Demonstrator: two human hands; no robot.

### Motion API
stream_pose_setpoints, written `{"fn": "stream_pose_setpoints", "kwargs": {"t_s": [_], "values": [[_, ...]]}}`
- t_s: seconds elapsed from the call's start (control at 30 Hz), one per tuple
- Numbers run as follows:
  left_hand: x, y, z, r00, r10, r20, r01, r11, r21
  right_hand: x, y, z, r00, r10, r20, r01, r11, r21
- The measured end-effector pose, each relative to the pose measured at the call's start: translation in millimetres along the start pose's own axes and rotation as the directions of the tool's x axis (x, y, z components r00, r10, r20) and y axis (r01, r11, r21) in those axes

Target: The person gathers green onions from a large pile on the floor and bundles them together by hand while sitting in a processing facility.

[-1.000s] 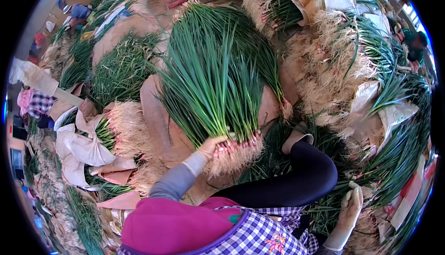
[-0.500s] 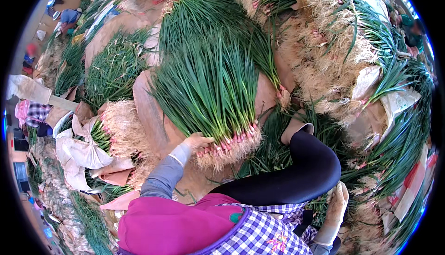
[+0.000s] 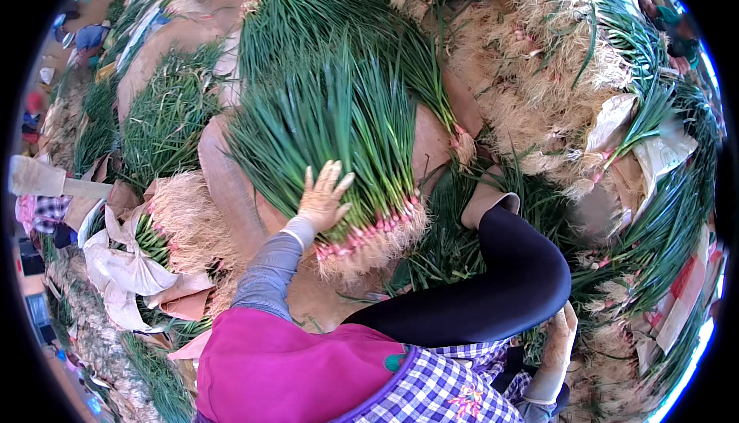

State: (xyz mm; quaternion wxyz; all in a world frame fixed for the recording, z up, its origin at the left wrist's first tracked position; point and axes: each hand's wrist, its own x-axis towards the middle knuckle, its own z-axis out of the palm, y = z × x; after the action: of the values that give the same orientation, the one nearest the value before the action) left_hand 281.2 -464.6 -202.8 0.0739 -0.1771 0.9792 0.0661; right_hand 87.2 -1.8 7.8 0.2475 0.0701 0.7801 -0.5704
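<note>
A broad layer of spring onions (image 3: 346, 138) lies in front of me, with green leaves pointing away and pink bulbs with pale roots (image 3: 373, 242) toward me. My left hand (image 3: 325, 198), in a pale glove, rests on the lower leaves just above the bulbs, its fingers spread and nothing in them. Beyond, partly under this layer, lies another heap of spring onions (image 3: 308, 7). At the lower right, beside my bent leg, is my gloved right hand (image 3: 560, 338). Its fingers are mostly hidden, so whether it holds anything cannot be told.
Rooty spring onion bundles (image 3: 531, 76) are piled at the right. Another bundle (image 3: 188, 223), partly wrapped in white cloth (image 3: 123, 273), stands at the left. Loose green leaves (image 3: 173, 107) lie beyond it. My dark-clad leg (image 3: 493, 277) bends across the near right. Other people sit at the far left.
My left hand has moved up from the bulbs at the layer's left edge onto the leaves, and its fingers have spread. The whole view has shifted slightly. My right hand stays by the leg.
</note>
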Motion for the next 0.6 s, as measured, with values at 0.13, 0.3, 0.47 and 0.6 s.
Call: {"fn": "stream_pose_setpoints", "kwargs": {"t_s": [0.13,0.3,0.47,0.6], "values": [[-18.4,-20.6,18.1,0.997,-0.054,0.050,0.054,0.999,0.002,4.3,11.6,-5.6,0.996,0.000,-0.095,-0.001,1.000,-0.007],[7.1,-3.7,20.1,0.999,-0.042,-0.011,0.042,0.999,0.000,38.1,64.4,-36.1,0.975,-0.017,-0.220,0.000,0.997,-0.076],[5.4,-0.1,6.9,0.998,-0.056,0.015,0.056,0.998,-0.005,43.4,69.2,-25.6,0.995,0.037,-0.089,-0.046,0.994,-0.103],[-23.3,16.0,-35.2,0.989,-0.134,-0.066,0.133,0.991,-0.014,41.0,80.7,-44.6,0.976,0.019,-0.217,-0.053,0.987,-0.150]]}}
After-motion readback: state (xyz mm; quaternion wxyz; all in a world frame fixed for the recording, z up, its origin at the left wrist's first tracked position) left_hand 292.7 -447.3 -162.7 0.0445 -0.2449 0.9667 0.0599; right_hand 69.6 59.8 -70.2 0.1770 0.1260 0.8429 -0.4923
